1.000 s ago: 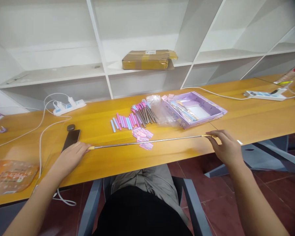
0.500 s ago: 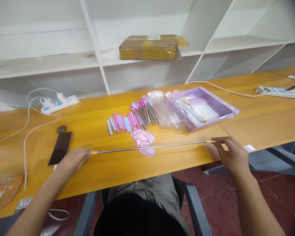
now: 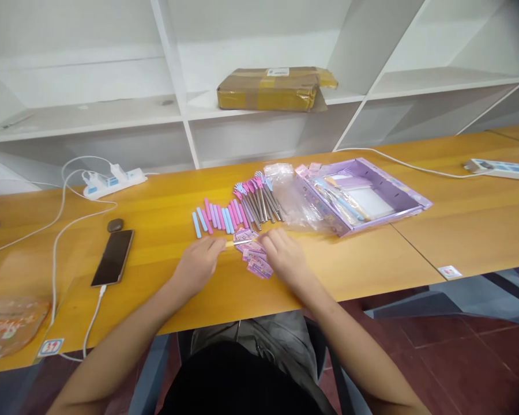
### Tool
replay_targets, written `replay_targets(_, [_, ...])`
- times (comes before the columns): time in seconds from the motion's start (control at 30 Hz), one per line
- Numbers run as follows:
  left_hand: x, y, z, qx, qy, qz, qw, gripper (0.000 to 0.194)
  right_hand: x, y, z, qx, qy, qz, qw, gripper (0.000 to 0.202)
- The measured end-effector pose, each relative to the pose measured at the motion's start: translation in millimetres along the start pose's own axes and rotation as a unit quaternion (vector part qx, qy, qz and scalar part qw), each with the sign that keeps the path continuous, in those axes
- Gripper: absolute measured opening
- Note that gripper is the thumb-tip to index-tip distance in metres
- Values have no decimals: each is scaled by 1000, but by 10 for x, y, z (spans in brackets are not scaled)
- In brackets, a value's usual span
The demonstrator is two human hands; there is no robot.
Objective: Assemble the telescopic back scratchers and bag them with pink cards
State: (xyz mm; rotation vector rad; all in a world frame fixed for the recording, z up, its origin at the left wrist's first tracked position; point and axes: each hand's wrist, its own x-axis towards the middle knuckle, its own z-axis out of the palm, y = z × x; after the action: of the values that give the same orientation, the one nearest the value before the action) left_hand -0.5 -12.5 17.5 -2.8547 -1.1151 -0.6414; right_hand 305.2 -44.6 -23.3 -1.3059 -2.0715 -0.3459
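Observation:
A short metal rod (image 3: 243, 242) with yellow ends spans the gap between my hands, above the table's middle. My left hand (image 3: 200, 262) is closed on its left end; my right hand (image 3: 284, 253) is closed round its right end. Pink and purple printed cards (image 3: 259, 266) lie beneath and beside my right hand. Behind them are several pink, purple and blue tubes (image 3: 219, 217) in a row. To their right lies a bundle of metal rods (image 3: 263, 202) with small pink and blue hand-shaped heads.
A purple box (image 3: 398, 184) holding wrapped items stands at the right, with clear plastic bags (image 3: 300, 202) beside it. A phone (image 3: 113, 258), a dark oval object (image 3: 115, 225) and a power strip (image 3: 115, 184) with white cables lie left. A taped carton (image 3: 268, 92) sits on the shelf.
Both hands have come together from far apart, and the long metal rod between them is now much shorter. The view has shifted slightly.

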Motion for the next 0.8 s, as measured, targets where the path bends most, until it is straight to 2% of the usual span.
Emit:
replay_targets(0.07, [115,13,14,-13,-56,-40,998,22,165,-48,86,29,-46,0,998,17])
replay_targets(0.1, [151,-14,10,-26,-79,-62,995,22,244,31,74,52,-73,1,996,12])
replay_targets(0.17, [190,-95,21,-63,-105,-106,987,20,417,319,-4,83,-119,28,989,20])
replay_targets(0.2, [199,-135,44,-85,-107,-131,982,20,508,487,-44,74,-134,64,986,26])
replay_targets(0.27, [198,-199,127,-123,-90,-181,972,21,671,787,-88,-9,-141,178,974,37])
replay_targets(0.33, [176,-240,232,-135,-62,-222,964,25,766,984,-65,-119,-147,281,941,43])
replay_targets(0.4, [134,-267,321,-132,-40,-246,959,29,777,1082,4,-184,-162,331,911,49])
replay_targets(0.47, [84,-287,369,-141,-29,-253,957,32,729,1127,77,-196,-176,348,900,46])
replay_targets(0.6, [16,-287,378,-186,-9,-255,949,33,615,1228,116,-194,-155,363,898,40])
replay_targets(0.7, [7,-251,387,-222,15,-261,940,35,594,1325,58,-196,-111,377,898,46])
replay_targets(0.8, [1,-220,416,-249,40,-256,933,35,607,1355,8,-196,-73,390,897,41])
